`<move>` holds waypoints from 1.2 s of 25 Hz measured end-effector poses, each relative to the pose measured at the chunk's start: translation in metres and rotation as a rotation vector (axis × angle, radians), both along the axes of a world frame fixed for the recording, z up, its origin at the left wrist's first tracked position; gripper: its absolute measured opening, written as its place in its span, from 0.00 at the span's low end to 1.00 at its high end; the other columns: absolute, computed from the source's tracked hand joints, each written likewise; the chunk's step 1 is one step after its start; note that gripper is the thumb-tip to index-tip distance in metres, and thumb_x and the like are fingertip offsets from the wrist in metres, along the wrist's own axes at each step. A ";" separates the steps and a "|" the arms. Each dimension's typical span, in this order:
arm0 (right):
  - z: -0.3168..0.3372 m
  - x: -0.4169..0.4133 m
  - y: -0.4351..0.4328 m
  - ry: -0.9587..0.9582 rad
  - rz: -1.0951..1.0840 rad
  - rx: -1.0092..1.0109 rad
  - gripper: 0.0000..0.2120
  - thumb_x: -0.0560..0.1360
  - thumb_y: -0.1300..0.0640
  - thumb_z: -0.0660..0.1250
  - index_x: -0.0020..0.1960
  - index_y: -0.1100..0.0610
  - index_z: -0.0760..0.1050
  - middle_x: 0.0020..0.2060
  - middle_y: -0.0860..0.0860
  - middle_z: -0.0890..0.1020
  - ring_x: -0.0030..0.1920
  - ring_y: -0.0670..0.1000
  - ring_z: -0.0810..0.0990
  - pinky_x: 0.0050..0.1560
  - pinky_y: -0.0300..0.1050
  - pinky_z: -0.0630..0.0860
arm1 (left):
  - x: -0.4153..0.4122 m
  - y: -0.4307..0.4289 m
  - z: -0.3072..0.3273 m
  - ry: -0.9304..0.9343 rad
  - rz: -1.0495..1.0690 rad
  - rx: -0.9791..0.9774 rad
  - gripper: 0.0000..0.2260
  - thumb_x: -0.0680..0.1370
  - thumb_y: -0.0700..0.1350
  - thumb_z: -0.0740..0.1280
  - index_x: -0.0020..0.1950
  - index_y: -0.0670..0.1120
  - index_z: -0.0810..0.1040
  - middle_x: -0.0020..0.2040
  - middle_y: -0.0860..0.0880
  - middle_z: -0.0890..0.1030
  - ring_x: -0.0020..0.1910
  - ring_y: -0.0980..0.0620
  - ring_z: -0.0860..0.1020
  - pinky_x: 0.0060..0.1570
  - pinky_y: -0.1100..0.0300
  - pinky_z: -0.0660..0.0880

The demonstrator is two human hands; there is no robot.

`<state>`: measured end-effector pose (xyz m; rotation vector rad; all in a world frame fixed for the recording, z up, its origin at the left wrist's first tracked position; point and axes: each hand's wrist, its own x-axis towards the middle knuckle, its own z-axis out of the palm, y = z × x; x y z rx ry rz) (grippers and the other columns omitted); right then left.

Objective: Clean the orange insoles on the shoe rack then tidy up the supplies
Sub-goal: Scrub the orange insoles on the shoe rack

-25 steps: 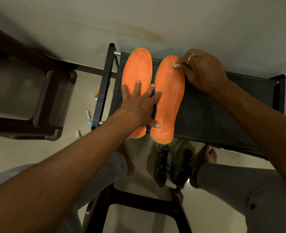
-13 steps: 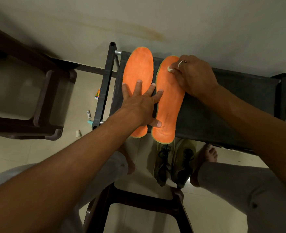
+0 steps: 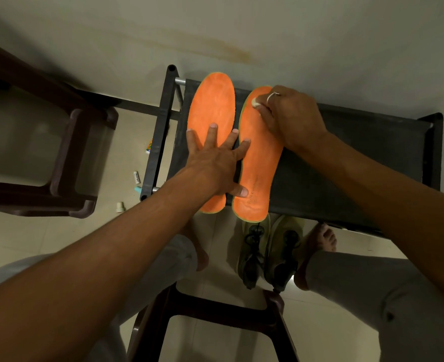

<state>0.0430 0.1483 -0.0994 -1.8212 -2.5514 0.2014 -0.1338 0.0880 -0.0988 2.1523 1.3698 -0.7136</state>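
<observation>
While I am sitting over the rack [image 3: 346, 158], I am pressing my left hand [image 3: 215, 163] flat on its dark top. The fingers are lying straight and spread. Most of them are resting on the left insole [image 3: 210, 100]. The forefinger tip and the thumb are touching the right insole [image 3: 260, 158], the thumb near its heel.

My right hand [image 3: 291, 118] is curling over the toe end of the right insole. Its fingers are pinching a small white wad [image 3: 255, 101] and holding it against the orange surface. A ring [image 3: 272, 95] is showing on one finger.

Both insoles are lying side by side at the rack's left end, a narrow gap between them. Their toes are pointing to the wall and their heels are hanging over the near edge.

A pair of olive shoes [image 3: 268, 252] is sitting on the floor just below that edge, between my bare feet. A dark chair [image 3: 66, 158] is standing to the left of the rack. Between the two, a white cap [image 3: 120, 207] and a small tube [image 3: 136, 177] are lying on the tiles. A dark stool [image 3: 215, 309] is standing under me.
</observation>
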 end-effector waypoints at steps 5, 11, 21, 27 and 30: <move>0.003 -0.002 -0.009 0.080 0.135 -0.226 0.15 0.80 0.50 0.62 0.60 0.55 0.81 0.54 0.53 0.83 0.52 0.54 0.80 0.53 0.52 0.77 | 0.001 0.001 0.000 0.010 0.004 -0.013 0.51 0.69 0.72 0.67 0.80 0.59 0.38 0.81 0.53 0.38 0.78 0.37 0.35 0.68 0.24 0.40; 0.007 0.005 0.006 0.091 0.057 -0.083 0.16 0.80 0.47 0.63 0.57 0.55 0.83 0.51 0.54 0.84 0.48 0.55 0.81 0.48 0.49 0.76 | 0.001 0.000 0.001 0.010 0.003 -0.015 0.51 0.69 0.72 0.67 0.80 0.59 0.38 0.81 0.52 0.37 0.78 0.37 0.34 0.68 0.24 0.39; 0.018 -0.001 0.001 0.046 0.189 -0.368 0.13 0.79 0.48 0.65 0.56 0.55 0.83 0.48 0.52 0.85 0.40 0.47 0.77 0.42 0.43 0.71 | 0.002 -0.001 0.001 0.014 0.003 -0.011 0.50 0.70 0.71 0.67 0.80 0.60 0.37 0.81 0.52 0.38 0.78 0.36 0.35 0.68 0.24 0.39; -0.003 -0.002 0.002 0.033 0.057 -0.053 0.16 0.81 0.51 0.61 0.58 0.58 0.81 0.52 0.58 0.82 0.49 0.57 0.80 0.51 0.51 0.75 | 0.001 0.000 0.001 0.015 0.002 -0.021 0.50 0.70 0.71 0.67 0.80 0.59 0.38 0.81 0.52 0.38 0.78 0.36 0.35 0.68 0.24 0.39; 0.006 -0.001 -0.002 0.040 0.171 -0.288 0.14 0.80 0.49 0.64 0.59 0.54 0.82 0.53 0.53 0.84 0.50 0.53 0.81 0.51 0.49 0.76 | 0.001 0.001 0.001 0.009 0.002 -0.029 0.50 0.70 0.71 0.67 0.80 0.59 0.38 0.81 0.52 0.38 0.78 0.36 0.34 0.68 0.24 0.39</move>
